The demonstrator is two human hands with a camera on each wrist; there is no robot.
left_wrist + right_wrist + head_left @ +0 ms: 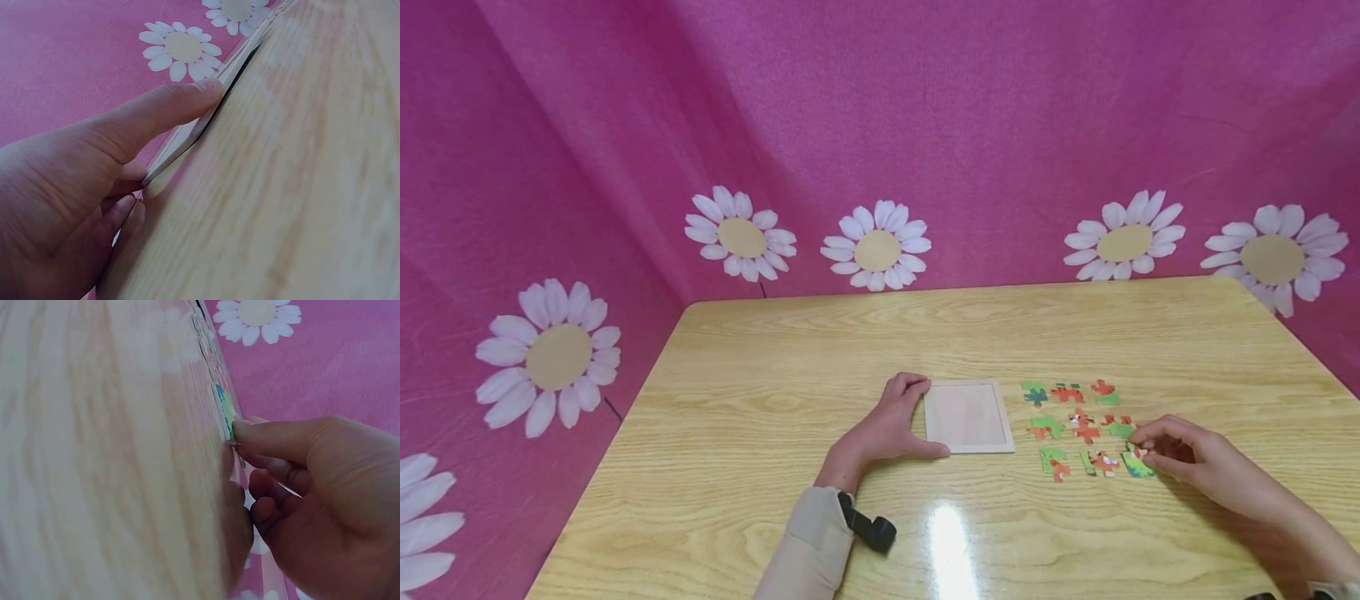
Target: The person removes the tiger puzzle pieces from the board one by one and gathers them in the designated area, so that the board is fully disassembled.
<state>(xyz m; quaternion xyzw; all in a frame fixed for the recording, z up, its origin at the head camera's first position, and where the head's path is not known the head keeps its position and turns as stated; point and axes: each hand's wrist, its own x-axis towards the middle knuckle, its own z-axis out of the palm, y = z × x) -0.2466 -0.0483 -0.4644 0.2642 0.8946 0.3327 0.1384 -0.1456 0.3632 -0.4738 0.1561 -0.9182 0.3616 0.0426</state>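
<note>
A square, pale wooden puzzle tray with a raised rim lies flat on the table. My left hand holds it from the left, thumb along the near edge and fingertips at the far left corner. In the left wrist view the thumb presses on the tray's side. To the right of the tray, several jigsaw pieces in green and orange lie in three rows. My right hand pinches the near right piece, a green and yellow one, between thumb and fingers. Its fingertips hide part of that piece.
The wood-grain table has a bright light reflection near its front. A pink curtain with white daisies hangs behind and to the sides. A black strap with a small camera sits on the left wrist.
</note>
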